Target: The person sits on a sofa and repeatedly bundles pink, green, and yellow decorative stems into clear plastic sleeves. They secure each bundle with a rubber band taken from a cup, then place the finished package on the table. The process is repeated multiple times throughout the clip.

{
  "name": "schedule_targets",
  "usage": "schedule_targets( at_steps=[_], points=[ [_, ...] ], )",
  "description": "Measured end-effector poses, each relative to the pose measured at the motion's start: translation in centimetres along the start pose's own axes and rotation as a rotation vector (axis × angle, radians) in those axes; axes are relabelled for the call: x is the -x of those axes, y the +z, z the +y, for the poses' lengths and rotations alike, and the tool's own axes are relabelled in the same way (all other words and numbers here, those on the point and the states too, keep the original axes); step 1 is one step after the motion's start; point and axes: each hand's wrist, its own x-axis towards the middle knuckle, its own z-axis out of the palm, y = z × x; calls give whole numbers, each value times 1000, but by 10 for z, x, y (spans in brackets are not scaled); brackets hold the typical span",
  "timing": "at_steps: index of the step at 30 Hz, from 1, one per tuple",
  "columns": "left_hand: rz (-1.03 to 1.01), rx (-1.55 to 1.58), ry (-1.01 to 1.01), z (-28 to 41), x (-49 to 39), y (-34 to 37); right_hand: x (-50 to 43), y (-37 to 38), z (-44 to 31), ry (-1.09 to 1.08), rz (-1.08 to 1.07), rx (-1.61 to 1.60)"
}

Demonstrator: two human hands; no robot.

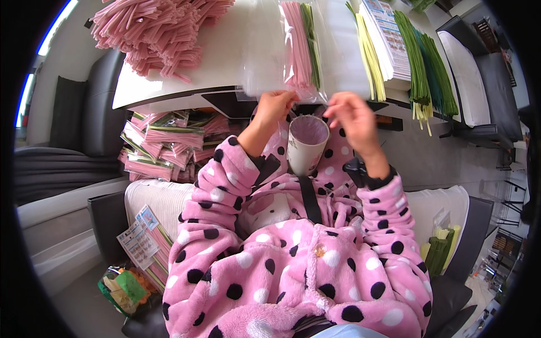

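My left hand point(274, 107) pinches the near end of a clear plastic bag at the edge of the white table point(230, 50). Inside the bag lie pink pipe-cleaner-like stems point(298, 46) and a narrower row of green ones point(312, 46). My right hand point(351, 116) is at the bag's other near corner, blurred, its fingers bent; whether it touches the plastic cannot be told. Between my forearms a whitish cylindrical bin point(305, 150) with a mauve lining stands upright in my lap.
Loose pink stems point(156, 38) are heaped at the table's left. Yellow stems point(370, 59), printed sheets point(389, 38) and green stems point(414, 63) lie at its right. Filled bags point(169, 143) are piled below the table at left. More green bundles point(439, 251) rest on the seat at right.
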Motion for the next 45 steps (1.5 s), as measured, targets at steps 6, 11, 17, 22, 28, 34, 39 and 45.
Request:
schedule_targets(
  at_steps=[6, 11, 17, 22, 28, 34, 39, 45],
  points=[
    [11, 100, -8, 10, -6, -14, 41, -33, -24, 116, 128, -198],
    [21, 62, 23, 10, -7, -11, 29, -22, 29, 494, 85, -243],
    [25, 49, 29, 8, -6, -11, 30, -20, 67, 594, 33, 122],
    [23, 19, 35, 6, -7, -12, 46, -16, 74, 216, 41, 575],
    [20, -157, 37, 14, 4, -21, 54, -22, 28, 126, -155, 724],
    [101, -342, 200, 23, 12, -36, 31, -28, 9, 105, -206, 633],
    [101, -370, 251, 14, 12, -38, 11, -16, 25, 14, -281, 627],
    [103, -352, 261, 10, 12, -40, -11, -15, 23, -68, -545, 679]
  ],
)
